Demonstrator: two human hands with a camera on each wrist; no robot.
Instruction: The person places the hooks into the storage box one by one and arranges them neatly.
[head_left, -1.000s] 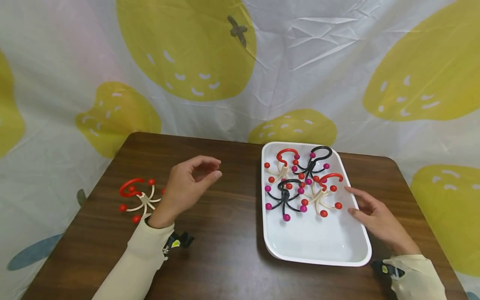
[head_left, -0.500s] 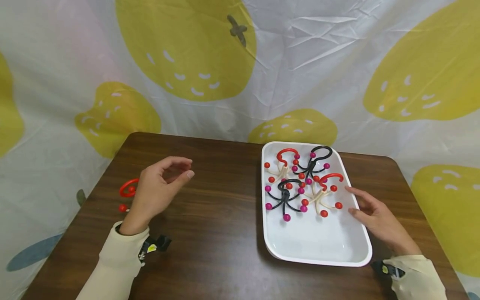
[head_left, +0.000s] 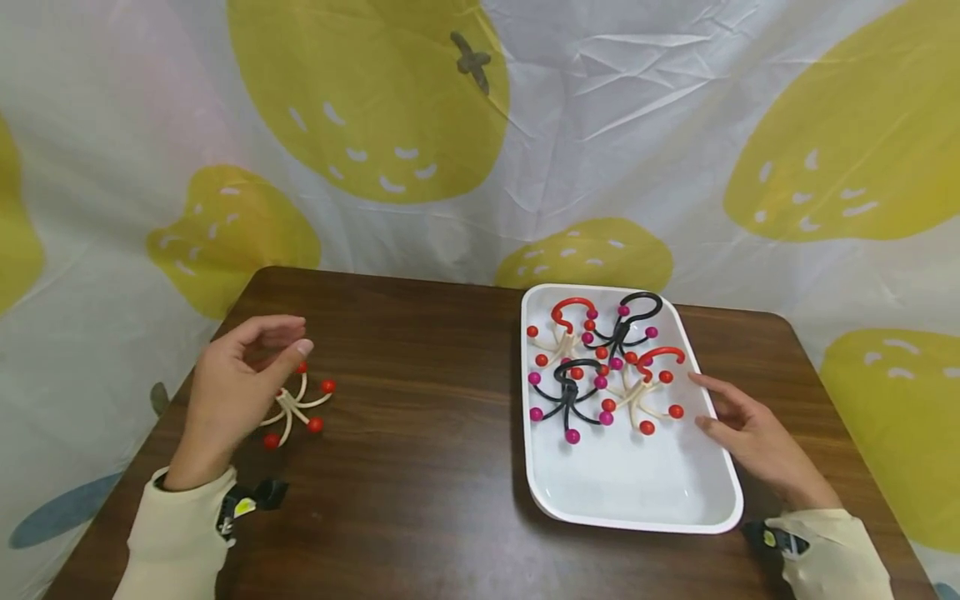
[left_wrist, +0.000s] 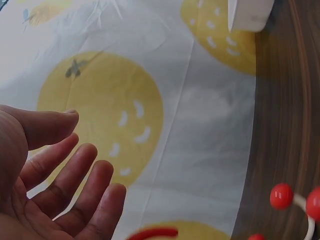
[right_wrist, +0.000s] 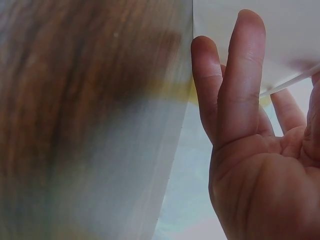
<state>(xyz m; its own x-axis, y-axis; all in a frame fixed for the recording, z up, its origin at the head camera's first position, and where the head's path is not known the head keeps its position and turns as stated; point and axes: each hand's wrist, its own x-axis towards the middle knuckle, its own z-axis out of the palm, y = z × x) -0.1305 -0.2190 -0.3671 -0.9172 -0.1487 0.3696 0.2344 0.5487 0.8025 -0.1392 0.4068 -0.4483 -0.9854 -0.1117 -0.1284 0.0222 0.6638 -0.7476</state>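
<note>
My left hand (head_left: 232, 392) hovers over the table's left side with nothing in it; its fingers are loosely bent and apart from the thumb. Just beyond and partly behind it lies a cream scalp massager (head_left: 288, 403) with red ball tips (left_wrist: 281, 196). The hand hides its red loop handle in the head view. My right hand (head_left: 757, 437) holds the right rim of a white tray (head_left: 637, 492), with fingers against its outer side and underside (right_wrist: 245, 75). Inside the tray's far half sit two black massagers (head_left: 570, 390) with magenta balls and two cream ones (head_left: 637, 388) with red handles.
The dark wooden table (head_left: 420, 467) has rounded far corners. A white cloth (head_left: 420, 237) with yellow fruit prints hangs behind and beside it. The near part of the tray shows bare white floor.
My left hand has moved left across the table, passing in front of the lone massager, whose ball-tipped legs show again at its right. The right hand and tray have stayed in place.
</note>
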